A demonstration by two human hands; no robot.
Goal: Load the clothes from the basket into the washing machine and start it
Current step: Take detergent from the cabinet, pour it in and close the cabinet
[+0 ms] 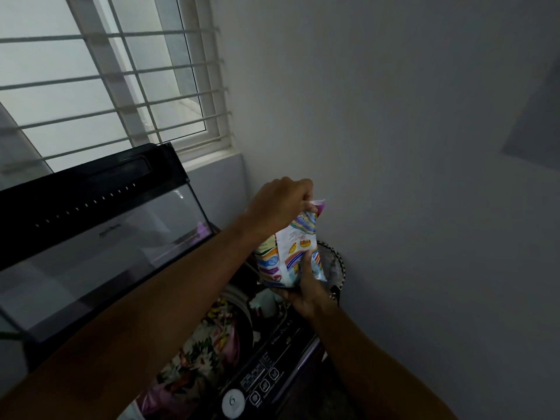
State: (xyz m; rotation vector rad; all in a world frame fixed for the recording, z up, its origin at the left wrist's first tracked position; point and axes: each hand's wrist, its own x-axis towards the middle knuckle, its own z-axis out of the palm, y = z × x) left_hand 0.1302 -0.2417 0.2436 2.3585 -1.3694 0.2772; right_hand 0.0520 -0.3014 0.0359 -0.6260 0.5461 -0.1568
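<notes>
Fingers [306, 262] of both hands grip detergent packet [288, 256]; clothes [209, 338] already in washing machine [266, 374], lid [91, 237] up; start pending.

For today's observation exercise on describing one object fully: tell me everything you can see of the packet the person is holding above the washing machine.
The packet is a soft, glossy pouch, mostly white with colourful stripes, panels and small print too blurred to read. It is held roughly upright over the machine's right rear corner, near the wall. The left hand pinches its top edge, where a pinkish flap sticks up; the right hand grips and supports its bottom. Whether the top is open cannot be told. Its sides look creased and slightly slack.
</notes>
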